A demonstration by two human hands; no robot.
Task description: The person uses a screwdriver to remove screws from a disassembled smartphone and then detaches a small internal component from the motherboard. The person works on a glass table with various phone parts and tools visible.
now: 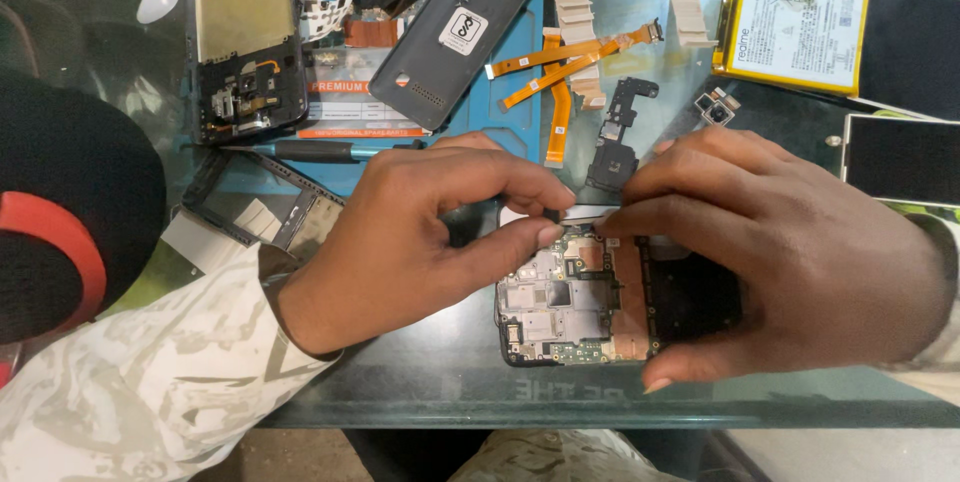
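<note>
We've got the opened phone (600,302) near the desk's front edge, right hand (790,252) gripping it, left hand (420,232) pinching a small strip (585,213) at its top, so gentle peeling seems next.

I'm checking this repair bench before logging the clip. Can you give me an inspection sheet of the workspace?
Surface: glass table, blue mat under the parts.
Job's things: opened phone, circuit board exposed, lying flat near the table's front edge.
Clutter: grey back cover, second opened phone, yellow-edged battery, empty frame, small camera module, dark screens.
Grippers: left hand pinches at the phone's top edge; right hand steadies the phone, fingertips meeting the left's.
Cables: orange flex ribbons, loose on the mat.
Surroundings: black and red object at left.
</note>
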